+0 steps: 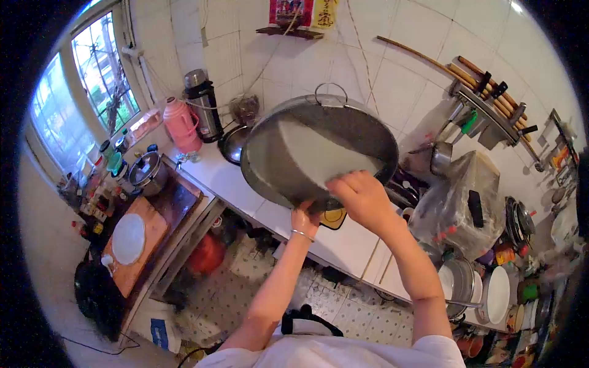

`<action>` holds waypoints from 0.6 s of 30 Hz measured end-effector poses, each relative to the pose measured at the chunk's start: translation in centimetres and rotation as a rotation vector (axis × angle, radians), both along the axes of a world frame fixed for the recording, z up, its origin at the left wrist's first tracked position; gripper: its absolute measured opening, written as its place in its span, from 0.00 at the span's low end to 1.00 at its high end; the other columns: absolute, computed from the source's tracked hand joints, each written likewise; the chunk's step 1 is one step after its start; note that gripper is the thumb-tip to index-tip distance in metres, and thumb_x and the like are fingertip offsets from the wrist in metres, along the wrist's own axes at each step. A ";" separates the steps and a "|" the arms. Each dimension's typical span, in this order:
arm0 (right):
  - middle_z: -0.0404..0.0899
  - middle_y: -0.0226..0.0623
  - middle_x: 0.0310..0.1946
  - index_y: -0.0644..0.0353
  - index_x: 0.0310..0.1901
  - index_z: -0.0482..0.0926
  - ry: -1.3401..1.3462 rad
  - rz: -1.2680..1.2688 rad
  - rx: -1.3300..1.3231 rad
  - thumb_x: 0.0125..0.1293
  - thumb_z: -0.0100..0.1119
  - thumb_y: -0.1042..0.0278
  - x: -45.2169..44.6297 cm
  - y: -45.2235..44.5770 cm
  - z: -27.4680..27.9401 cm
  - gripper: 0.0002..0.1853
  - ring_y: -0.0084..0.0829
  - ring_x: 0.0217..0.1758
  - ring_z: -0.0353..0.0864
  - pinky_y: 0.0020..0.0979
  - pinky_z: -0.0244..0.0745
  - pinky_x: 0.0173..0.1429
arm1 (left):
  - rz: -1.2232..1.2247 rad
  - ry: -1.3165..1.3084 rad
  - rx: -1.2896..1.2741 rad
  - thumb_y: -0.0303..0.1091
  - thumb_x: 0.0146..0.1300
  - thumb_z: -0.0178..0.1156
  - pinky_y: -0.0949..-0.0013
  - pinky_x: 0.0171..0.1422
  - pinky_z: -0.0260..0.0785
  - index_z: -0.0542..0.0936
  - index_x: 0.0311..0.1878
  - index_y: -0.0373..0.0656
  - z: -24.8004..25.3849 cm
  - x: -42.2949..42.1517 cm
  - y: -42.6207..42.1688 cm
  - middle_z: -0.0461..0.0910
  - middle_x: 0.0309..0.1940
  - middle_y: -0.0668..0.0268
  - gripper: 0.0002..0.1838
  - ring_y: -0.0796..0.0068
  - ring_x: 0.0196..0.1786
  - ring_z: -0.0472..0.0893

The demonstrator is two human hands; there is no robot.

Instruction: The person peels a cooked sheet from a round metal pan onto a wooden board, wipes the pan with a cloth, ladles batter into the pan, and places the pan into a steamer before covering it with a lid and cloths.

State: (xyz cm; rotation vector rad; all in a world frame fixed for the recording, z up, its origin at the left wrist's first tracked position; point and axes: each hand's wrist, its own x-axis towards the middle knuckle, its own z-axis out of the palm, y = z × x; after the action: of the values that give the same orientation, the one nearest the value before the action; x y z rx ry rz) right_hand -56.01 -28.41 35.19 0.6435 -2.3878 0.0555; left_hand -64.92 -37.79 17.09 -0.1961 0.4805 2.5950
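Observation:
A large, deep round metal pan (261, 153) with a ring handle on its far rim is tilted above the white counter. Inside it is a broad pale grey-white area, which could be cloudy liquid or a reflection. My left hand (306, 219), with a bracelet at the wrist, grips the pan's near edge from below; its fingertips are partly hidden. Over the near right part of the pan is my right hand (361, 195), its fingers curled closed. Whatever they hold, if anything, is hidden.
A pink thermos (181, 126) and a dark flask (203, 107) stand at the back left. A cutting board (153, 230) bears a white disc at the left. Knives hang on a wall rack (485, 110). A plastic-covered appliance (457, 202) and a white basin (496, 294) stand right.

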 end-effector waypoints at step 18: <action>0.74 0.42 0.38 0.59 0.48 0.71 0.134 -0.213 -0.396 0.45 0.67 0.69 -14.4 -14.7 11.9 0.25 0.40 0.41 0.74 0.31 0.69 0.48 | -0.239 0.274 0.355 0.21 0.52 0.51 0.59 0.41 0.74 0.72 0.41 0.38 1.0 -20.6 -10.3 0.75 0.40 0.59 0.11 0.60 0.44 0.76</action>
State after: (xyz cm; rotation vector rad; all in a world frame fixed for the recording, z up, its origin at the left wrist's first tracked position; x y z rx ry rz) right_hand -70.44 -43.12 47.12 0.1989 -2.2139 0.3707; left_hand -85.54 -48.11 18.08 0.3204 0.1177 2.4270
